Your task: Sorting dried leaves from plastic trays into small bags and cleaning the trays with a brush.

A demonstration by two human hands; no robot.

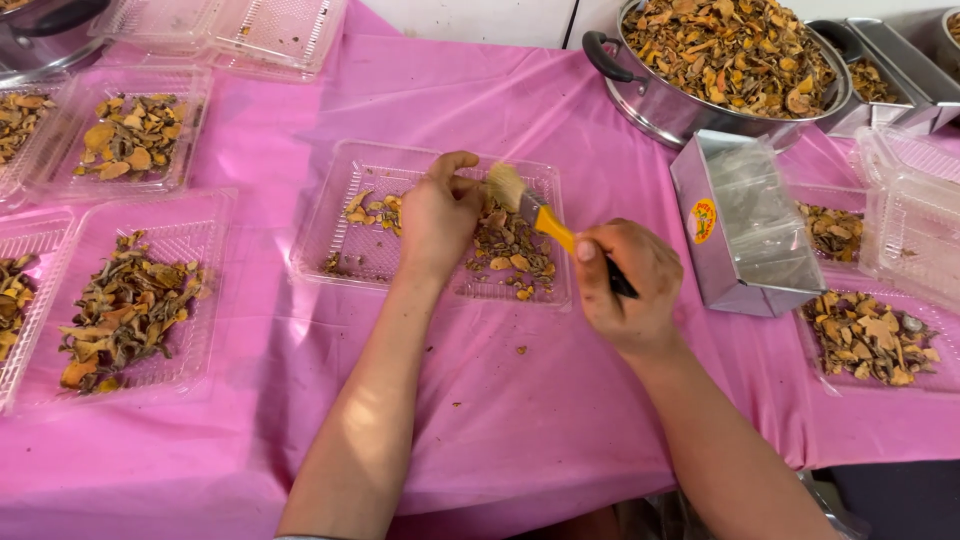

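Observation:
A clear plastic tray [340,205] lies in the middle of the pink tablecloth [520,420] with dried brown and orange pieces [515,250] spread in it. My left hand [437,215] rests over the tray's middle, fingers pinched on a small piece at the brush tip. My right hand [625,285] grips a paintbrush [535,212] with an orange handle and pale bristles. The bristles sit over the tray, right next to my left fingers.
Filled clear trays lie at the left [130,300] [135,140] and right [870,335]. A big metal pot [690,105] of dried pieces stands at the back right. An open metal box [745,225] lies beside the middle tray. Empty trays [235,30] are stacked at the back left.

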